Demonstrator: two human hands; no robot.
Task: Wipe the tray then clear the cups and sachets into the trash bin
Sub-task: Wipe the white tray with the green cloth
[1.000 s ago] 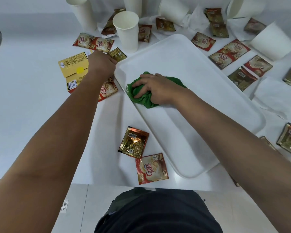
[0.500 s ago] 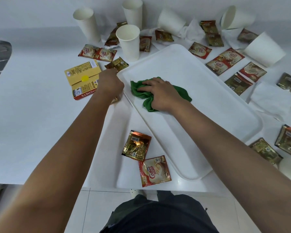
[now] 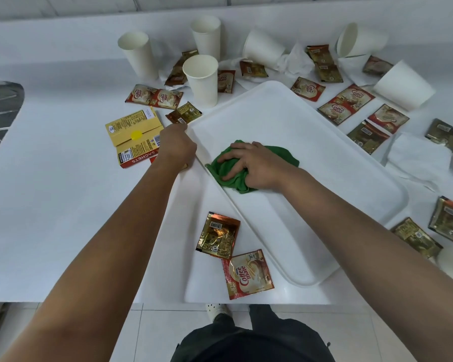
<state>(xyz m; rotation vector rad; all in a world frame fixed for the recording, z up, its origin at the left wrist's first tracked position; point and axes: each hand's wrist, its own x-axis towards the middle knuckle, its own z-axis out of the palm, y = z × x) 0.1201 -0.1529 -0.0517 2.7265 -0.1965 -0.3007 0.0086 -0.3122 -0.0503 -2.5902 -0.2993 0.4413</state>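
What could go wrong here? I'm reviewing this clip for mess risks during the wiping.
The tray overhangs the counter edge near the person, so a hard push by the right hand on the green cloth might tip or slide it; the left hand steadies only its far-left corner. A wide stroke could also knock the upright cup beside that corner.

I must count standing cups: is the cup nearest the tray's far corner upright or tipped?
Upright. The cup stands on its base, its open rim facing up.
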